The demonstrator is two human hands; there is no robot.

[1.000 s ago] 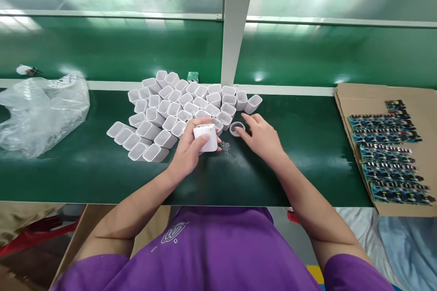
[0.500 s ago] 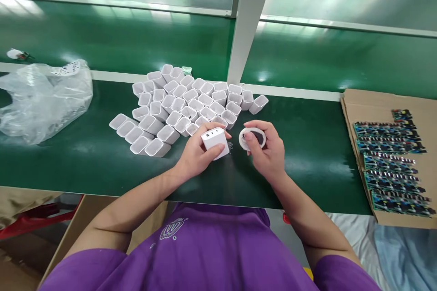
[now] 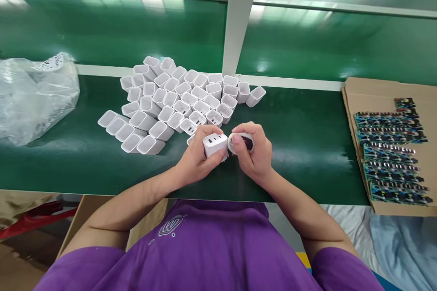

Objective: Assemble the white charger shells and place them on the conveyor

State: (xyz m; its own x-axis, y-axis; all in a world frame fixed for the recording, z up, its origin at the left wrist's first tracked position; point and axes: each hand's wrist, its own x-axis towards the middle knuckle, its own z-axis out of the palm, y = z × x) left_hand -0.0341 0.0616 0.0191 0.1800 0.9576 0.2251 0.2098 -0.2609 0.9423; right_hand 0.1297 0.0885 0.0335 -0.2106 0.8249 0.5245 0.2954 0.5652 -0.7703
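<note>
My left hand point(image 3: 200, 157) is closed around a white charger housing point(image 3: 214, 144), its face with the port slots turned up. In my right hand point(image 3: 254, 152) is a small round white object with a dark middle point(image 3: 247, 142), gripped between thumb and fingers; its exact kind I cannot make out. Its white edge is at the right side of the housing, touching or nearly so. Just beyond my left hand stand several white open-topped charger housings point(image 3: 160, 131), packed in a loose group. Slots show at the bottom of a few of them.
A clear plastic bag point(image 3: 41, 100) lies at the left on the green bench point(image 3: 300, 145). To the right, rows of circuit boards point(image 3: 392, 159) rest on a cardboard sheet point(image 3: 355, 93). A pale upright post point(image 3: 239, 22) rises behind the housings.
My right hand has moved left, bringing the round white object up to the housing. My left hand has tilted the housing slightly. The camera view has shifted a little.
</note>
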